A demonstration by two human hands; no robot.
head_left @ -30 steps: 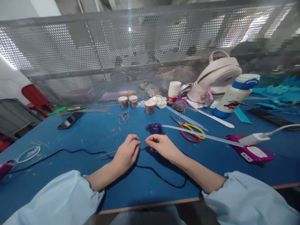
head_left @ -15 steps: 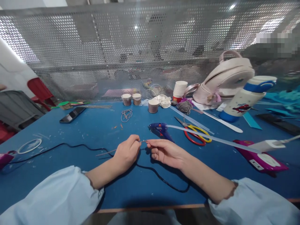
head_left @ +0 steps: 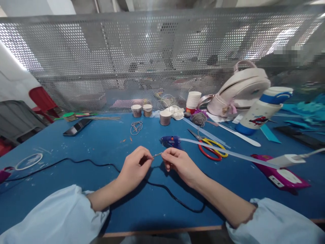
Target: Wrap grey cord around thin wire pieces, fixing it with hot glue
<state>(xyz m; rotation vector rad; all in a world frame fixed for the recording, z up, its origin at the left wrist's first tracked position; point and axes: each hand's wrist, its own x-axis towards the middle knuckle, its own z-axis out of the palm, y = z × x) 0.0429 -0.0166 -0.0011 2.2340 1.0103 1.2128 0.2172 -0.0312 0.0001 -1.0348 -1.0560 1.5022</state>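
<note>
My left hand (head_left: 134, 167) and my right hand (head_left: 177, 162) meet over the blue table (head_left: 106, 142), both pinched shut on a thin wire-like strand (head_left: 157, 155) that shows only in the small gap between the fingertips. Just beyond my right hand lies a blue glue gun (head_left: 170, 141) with a long clear glue stick (head_left: 228, 153) running to the right. Its black cord (head_left: 83, 162) trails left across the table and loops under my wrists. Red and yellow scissors (head_left: 212, 149) lie right of the gun.
Three small tubs (head_left: 165, 117), a stack of paper cups (head_left: 193, 100), a yarn ball (head_left: 199, 118), a pink backpack (head_left: 241, 88) and a white bottle (head_left: 261, 110) stand at the back. A phone (head_left: 77, 126) lies at left, a pink device (head_left: 279, 173) at right. A perforated metal screen (head_left: 152, 61) closes the far edge.
The long end of the strand that stuck out left of my left hand no longer shows. My right hand has closed into a tighter pinch near the left fingertips.
</note>
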